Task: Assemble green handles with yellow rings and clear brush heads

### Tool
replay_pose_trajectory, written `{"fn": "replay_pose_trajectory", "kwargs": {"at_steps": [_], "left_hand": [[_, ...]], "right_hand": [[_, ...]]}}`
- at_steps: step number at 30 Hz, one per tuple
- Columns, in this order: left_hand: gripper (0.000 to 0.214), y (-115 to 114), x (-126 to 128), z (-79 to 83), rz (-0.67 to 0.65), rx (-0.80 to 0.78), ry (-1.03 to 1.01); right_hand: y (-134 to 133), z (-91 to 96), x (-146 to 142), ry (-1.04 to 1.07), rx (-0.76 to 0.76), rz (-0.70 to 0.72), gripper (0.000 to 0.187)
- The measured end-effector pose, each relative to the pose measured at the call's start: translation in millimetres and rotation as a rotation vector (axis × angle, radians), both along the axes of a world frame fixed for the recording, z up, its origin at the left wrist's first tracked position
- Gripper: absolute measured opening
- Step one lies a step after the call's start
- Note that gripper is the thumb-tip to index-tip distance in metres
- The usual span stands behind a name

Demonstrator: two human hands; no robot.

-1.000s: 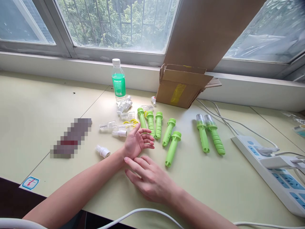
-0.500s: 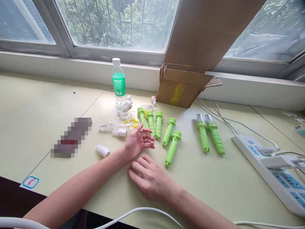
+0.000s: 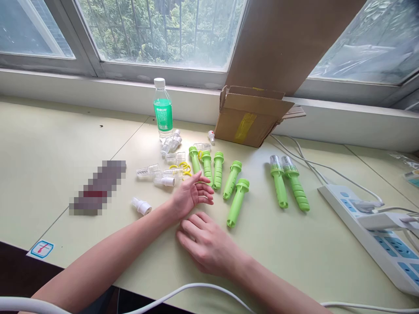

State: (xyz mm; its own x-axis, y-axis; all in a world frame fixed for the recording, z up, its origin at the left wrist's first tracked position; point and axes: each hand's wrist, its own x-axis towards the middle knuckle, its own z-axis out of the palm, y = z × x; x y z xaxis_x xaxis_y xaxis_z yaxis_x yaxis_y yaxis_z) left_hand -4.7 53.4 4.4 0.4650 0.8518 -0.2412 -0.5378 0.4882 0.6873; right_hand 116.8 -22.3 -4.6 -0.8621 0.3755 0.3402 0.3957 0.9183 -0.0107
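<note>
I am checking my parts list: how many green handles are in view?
7: three green handles beyond the left hand, two more handles to their right, two clear-capped handles left of the power strip. The cardboard box may hide others.

- Dark object [image 3: 100,185] is pixelated.
- Fine print on bottle [image 3: 163,115] cannot be read.
- Power strip [image 3: 367,234] is cut off at right.
- Palm of right hand [image 3: 209,245] is hidden.

Soft daylight comes to us through the grey-framed glass window [image 3: 163,37]. The flat, pale yellow-green table [image 3: 65,131] is bright, with whitish glare near the clear plastic bottle with green label [image 3: 163,114]. We see faint shadows beside the ribbed, light-green plastic handles [image 3: 232,180]. We notice edge stretching, and mosaic blocks hide one dark, elongated object [image 3: 98,188].
</note>
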Motion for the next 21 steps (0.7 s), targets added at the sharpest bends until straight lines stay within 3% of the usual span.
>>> {"fn": "replay_pose_trajectory", "kwargs": {"at_steps": [8,16,21], "left_hand": [[0.031,-14.7,9.5,-1.2,-0.045,0.448,0.475],[0.030,-10.8,4.4,-6.2,0.066,0.876,0.915],[0.025,-14.0,6.4,-9.1,0.021,1.090,1.107]], "right_hand": [[-0.9,1.2,-0.4,0.036,0.006,-0.008,0.019],[-2.1,-3.5,2.2,-0.022,-0.018,-0.036,0.017],[-4.6,-5.0,4.9,-0.048,-0.019,-0.056,0.015]]}}
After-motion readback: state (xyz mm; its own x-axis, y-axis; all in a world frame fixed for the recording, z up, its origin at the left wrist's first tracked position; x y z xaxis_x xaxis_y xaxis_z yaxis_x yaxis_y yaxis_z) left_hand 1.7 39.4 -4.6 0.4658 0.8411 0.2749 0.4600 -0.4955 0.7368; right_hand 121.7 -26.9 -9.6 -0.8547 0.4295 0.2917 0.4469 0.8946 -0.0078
